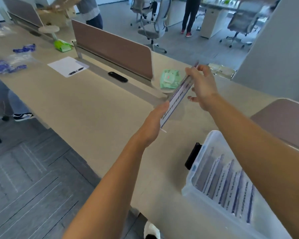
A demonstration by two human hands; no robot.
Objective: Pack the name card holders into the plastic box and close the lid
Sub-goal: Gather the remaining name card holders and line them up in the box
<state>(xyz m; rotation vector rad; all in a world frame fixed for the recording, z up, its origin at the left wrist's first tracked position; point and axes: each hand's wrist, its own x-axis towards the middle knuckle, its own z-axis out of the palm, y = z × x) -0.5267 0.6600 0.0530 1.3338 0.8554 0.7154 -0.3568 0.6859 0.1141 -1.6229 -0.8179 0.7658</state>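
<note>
A clear name card holder [177, 96] with a blue and white printed card hangs above the desk, tilted from lower left to upper right. My left hand [154, 124] holds its lower end; my right hand [203, 87] grips its upper end with fingers curled over the top edge. At the lower right stands the clear plastic box [193, 180], lid off, with several name card holders [228, 185] standing in a row inside. My right forearm crosses over part of the box. No lid is visible.
A green wipes pack [169, 78] lies beyond the held holder, by a brown desk divider [114, 47]. Paper with a pen [67, 66] and blue lanyards [9, 66] lie at the left. A black latch [192, 156] sticks out beside the box. Office chairs and people stand behind.
</note>
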